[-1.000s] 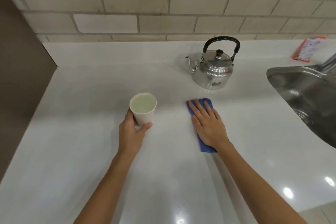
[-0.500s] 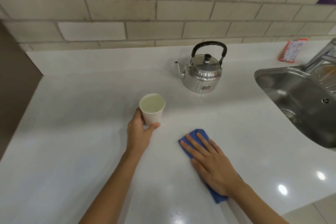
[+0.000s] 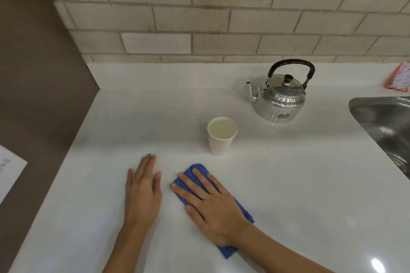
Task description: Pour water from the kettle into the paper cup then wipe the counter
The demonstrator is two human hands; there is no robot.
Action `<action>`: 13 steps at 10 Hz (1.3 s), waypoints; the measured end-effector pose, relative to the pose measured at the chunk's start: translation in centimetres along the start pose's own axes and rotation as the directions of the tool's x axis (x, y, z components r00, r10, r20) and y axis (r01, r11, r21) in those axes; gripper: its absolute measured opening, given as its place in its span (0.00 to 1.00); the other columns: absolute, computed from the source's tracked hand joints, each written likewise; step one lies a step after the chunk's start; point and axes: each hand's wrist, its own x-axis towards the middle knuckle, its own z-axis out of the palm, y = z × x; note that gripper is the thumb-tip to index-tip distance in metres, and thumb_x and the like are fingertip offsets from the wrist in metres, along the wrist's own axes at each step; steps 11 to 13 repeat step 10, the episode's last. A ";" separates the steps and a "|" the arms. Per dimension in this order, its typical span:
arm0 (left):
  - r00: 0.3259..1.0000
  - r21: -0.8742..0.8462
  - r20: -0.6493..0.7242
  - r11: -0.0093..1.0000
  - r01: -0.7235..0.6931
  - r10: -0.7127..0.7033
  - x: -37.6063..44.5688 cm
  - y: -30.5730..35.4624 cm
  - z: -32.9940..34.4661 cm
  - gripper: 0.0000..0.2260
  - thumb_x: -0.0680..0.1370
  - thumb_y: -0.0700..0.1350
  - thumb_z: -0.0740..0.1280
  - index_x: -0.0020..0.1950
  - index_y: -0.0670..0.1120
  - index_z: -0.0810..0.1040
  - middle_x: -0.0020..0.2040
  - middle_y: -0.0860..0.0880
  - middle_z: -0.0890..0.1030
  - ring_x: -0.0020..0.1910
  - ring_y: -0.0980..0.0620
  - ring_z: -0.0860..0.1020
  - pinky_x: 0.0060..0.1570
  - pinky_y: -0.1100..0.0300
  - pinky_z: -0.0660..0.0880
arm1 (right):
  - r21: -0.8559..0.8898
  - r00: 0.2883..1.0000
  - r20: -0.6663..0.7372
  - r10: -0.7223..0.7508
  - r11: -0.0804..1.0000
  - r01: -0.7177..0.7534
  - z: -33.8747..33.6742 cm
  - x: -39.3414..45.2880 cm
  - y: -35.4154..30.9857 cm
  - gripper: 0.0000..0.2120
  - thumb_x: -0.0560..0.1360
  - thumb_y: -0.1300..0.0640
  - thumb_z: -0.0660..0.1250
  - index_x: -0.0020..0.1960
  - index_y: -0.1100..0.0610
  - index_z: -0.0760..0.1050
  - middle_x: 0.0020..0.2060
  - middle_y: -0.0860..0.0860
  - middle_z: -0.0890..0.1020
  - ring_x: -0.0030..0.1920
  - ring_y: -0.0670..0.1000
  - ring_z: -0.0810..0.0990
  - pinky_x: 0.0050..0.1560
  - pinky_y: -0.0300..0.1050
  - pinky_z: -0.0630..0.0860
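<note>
Currently wiping: right hand point(image 3: 213, 204) presses cloth point(image 3: 244, 210) flat (fingers spread) near the counter point(image 3: 288, 184) front edge; next, sweep clear of the filled cup point(image 3: 221, 137).

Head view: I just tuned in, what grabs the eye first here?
The right hand pressed flat on a blue cloth near the front of the white counter. Beside it the left hand lies flat and empty. Behind them stands a filled paper cup, with the shiny kettle farther back right.

bright, even | glare spot on counter point(image 3: 376, 265); edges bowed, soft
</note>
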 end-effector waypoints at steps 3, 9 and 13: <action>0.976 0.152 -0.136 0.970 0.191 -0.171 -4.4 -4.4 -4.0 0.19 0.82 0.37 0.57 0.74 0.41 0.68 0.75 0.46 0.68 0.76 0.49 0.63 0.78 0.44 0.50 | 0.059 0.975 -0.081 0.205 0.978 -0.200 3.4 13.8 -7.2 0.27 0.82 0.47 0.42 0.80 0.47 0.41 0.80 0.47 0.42 0.78 0.54 0.33 0.74 0.50 0.28; 0.957 0.147 -0.221 0.964 0.223 -0.188 -2.9 -2.8 -4.6 0.19 0.77 0.34 0.61 0.68 0.41 0.74 0.66 0.43 0.78 0.65 0.44 0.75 0.72 0.40 0.62 | 0.416 0.959 -0.057 0.279 0.879 -0.231 -1.0 19.1 -8.4 0.24 0.81 0.54 0.56 0.76 0.57 0.62 0.76 0.58 0.63 0.77 0.59 0.58 0.75 0.53 0.57; 0.975 0.143 -0.195 0.980 0.137 -0.108 -0.2 -0.9 -5.4 0.18 0.77 0.35 0.60 0.67 0.41 0.75 0.62 0.43 0.80 0.60 0.43 0.77 0.66 0.40 0.68 | 0.454 0.960 -0.158 0.230 0.881 -0.136 -3.7 17.8 -7.3 0.19 0.79 0.59 0.58 0.69 0.59 0.72 0.67 0.57 0.75 0.65 0.58 0.74 0.63 0.51 0.72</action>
